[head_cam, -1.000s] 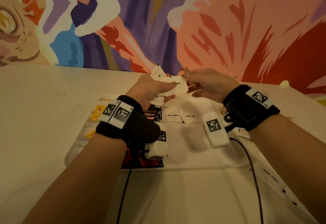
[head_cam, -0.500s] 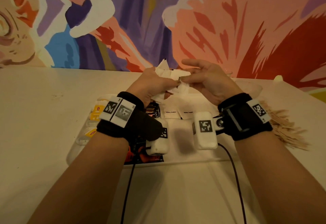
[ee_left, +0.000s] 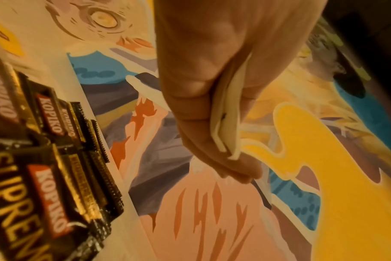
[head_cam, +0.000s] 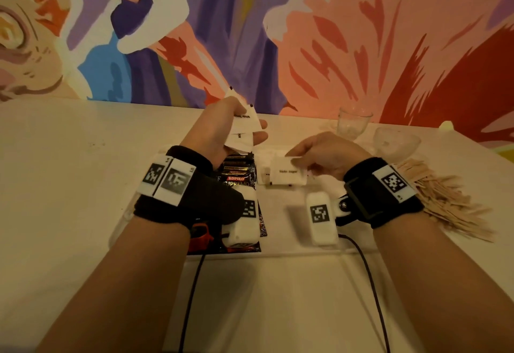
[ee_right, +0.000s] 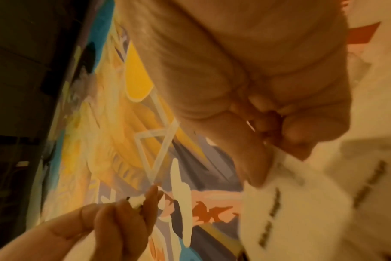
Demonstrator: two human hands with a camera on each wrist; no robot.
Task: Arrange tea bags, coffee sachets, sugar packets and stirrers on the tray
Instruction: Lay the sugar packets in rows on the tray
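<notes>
The black coffee sachets (head_cam: 238, 177) on the tray (head_cam: 281, 249) are showing the words "KOPIKO" and "SUPREMO". The sugar packet (head_cam: 289, 175) is showing small dark writing, too blurry to read for sure. A moment ago both hands were meeting up high over the tray; now they are coming apart. The left hand (head_cam: 222, 127) is staying up, its fingers curling around a bunch of white sugar packets (head_cam: 243, 130). The right hand (head_cam: 325, 155) is coming down low over the tray, pinching one sugar packet between thumb and fingers, right by other packets lying there. Wooden stirrers (head_cam: 445, 202) are lying in a pile on the table (head_cam: 69, 185), to the right of the tray.
</notes>
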